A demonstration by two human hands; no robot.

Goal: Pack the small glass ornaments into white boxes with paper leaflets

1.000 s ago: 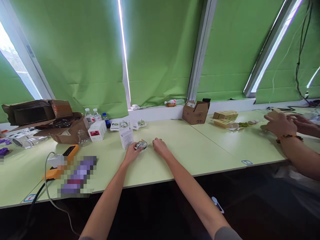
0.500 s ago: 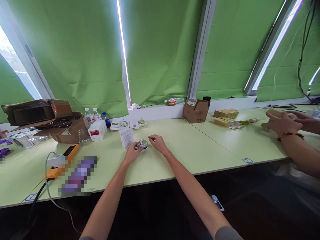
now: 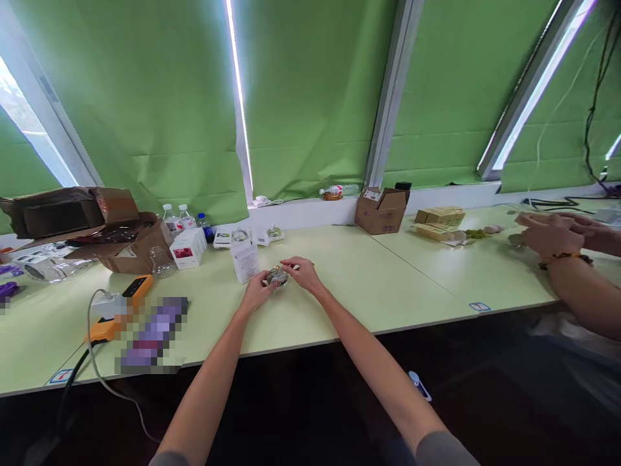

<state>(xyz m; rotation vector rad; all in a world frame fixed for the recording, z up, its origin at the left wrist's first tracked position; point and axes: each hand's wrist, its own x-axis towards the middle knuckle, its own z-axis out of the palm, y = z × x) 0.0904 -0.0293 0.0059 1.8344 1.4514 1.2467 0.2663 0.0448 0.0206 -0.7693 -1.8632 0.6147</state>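
Holding a shiny object [image 3: 278, 277] at the tabletop [image 3: 339, 285].
Clamping it in the left grip [image 3: 255, 292], touching its top with the right grip [image 3: 303, 274]; cannot tell if pinched.

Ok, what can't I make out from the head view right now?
In the head view:
Shiny, rounded silvery object: small and partly covered by the left hand; exactly where the right hand meets it can't be told.
Upright white cardboard box: print too small to read.
Flat purple object: detail blurred by pixelation.
Co-worker's farther forearm: cut off by the right edge.
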